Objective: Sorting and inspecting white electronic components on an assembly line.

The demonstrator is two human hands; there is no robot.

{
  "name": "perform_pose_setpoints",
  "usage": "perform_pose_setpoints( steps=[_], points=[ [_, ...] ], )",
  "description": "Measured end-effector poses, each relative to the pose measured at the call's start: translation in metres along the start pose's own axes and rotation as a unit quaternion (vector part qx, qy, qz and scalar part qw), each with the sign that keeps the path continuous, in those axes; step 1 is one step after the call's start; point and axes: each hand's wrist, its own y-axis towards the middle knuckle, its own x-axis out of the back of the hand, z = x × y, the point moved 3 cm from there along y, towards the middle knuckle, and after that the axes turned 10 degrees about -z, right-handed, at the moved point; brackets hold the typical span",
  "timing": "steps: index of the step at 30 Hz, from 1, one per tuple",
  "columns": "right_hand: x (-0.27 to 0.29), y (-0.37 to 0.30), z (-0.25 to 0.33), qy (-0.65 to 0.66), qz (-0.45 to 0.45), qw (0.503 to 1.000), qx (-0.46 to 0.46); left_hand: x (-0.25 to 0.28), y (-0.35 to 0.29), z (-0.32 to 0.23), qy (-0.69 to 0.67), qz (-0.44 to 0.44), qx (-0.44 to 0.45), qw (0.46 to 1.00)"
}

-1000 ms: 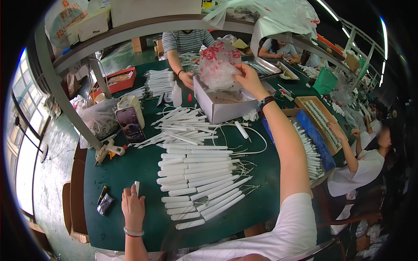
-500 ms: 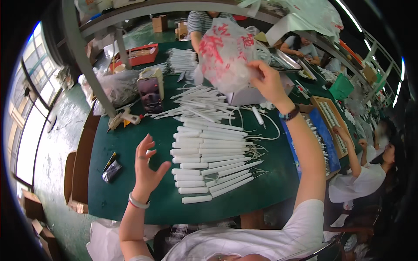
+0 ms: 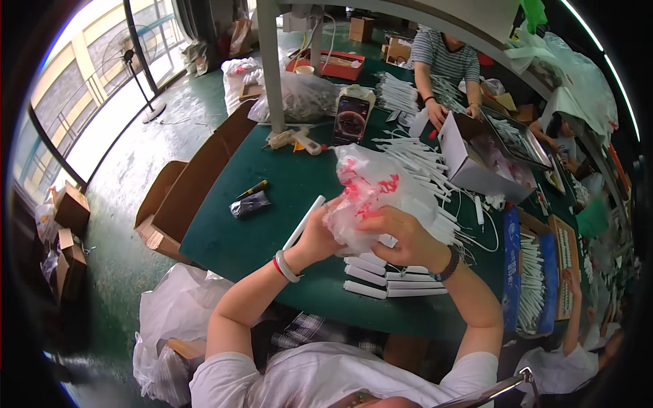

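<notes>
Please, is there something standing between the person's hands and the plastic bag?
Nothing visible: the left hand and right hand both touch the plastic bag directly. A white stick shows beside the left hand, not between.

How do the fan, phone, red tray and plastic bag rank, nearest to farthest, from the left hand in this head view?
1. Plastic bag, touching the left hand.
2. Phone, propped up ahead on the table.
3. Red tray, beyond the phone.
4. Fan, on the floor, far left.
</notes>
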Motion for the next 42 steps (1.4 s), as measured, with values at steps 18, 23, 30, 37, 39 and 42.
perform_pose_setpoints(
  steps=[18,23,30,37,39,42],
  points=[
    [-0.129,-0.015,-0.021,0.205,-0.088,0.954,-0.202,0.06,-0.058,-0.01,0.092,-0.167,-0.081,0.978],
    [-0.092,-0.013,-0.003,0.105,-0.185,0.967,-0.137,0.073,-0.073,-0.041,0.124,-0.044,-0.033,0.991],
    [0.058,-0.096,-0.017,-0.183,-0.244,0.934,-0.187,0.081,-0.092,-0.035,0.032,-0.063,0.048,0.996],
    [0.199,-0.199,-0.039,-0.517,-0.352,0.752,-0.209,0.059,-0.087,-0.027,0.069,-0.011,0.073,0.995],
    [0.257,-0.231,-0.045,-0.547,-0.346,0.718,-0.255,0.057,-0.083,-0.023,0.075,-0.003,0.071,0.995],
    [0.306,-0.267,-0.045,-0.536,-0.38,0.649,-0.383,0.052,-0.078,-0.021,0.093,-0.003,0.078,0.993]
  ],
)
